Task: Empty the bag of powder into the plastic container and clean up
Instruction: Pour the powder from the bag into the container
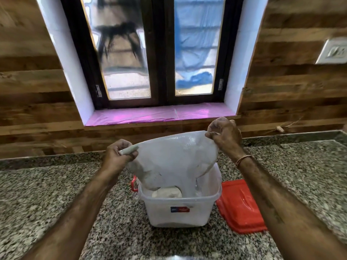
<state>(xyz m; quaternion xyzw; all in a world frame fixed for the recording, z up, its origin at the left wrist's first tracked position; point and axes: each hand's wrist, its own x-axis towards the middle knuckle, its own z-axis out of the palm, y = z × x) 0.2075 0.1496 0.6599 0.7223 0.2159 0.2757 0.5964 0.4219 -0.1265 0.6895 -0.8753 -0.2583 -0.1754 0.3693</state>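
Head view: the bag (174, 156) hangs upturned over the container (180, 216), with its lower end dipping inside the rim. The left grip (118, 156) pinches the bag's left top corner. The right grip (224, 136) pinches the right corner, higher up. Powder (167, 193) lies heaped inside the container. A red lid (241, 205) lies on the table (56, 194), just right of the container.

The plastic container (180, 209) is set on the countertop (56, 194). The bag (169, 156) is held above it, pinched at its left corner by the left hand (116, 156) and at its right corner by the right hand (223, 134), with its lower end dipped inside over the powder (167, 193). The lid (242, 205) is laid just right of the container. A window (150, 53) is set in the wall behind.
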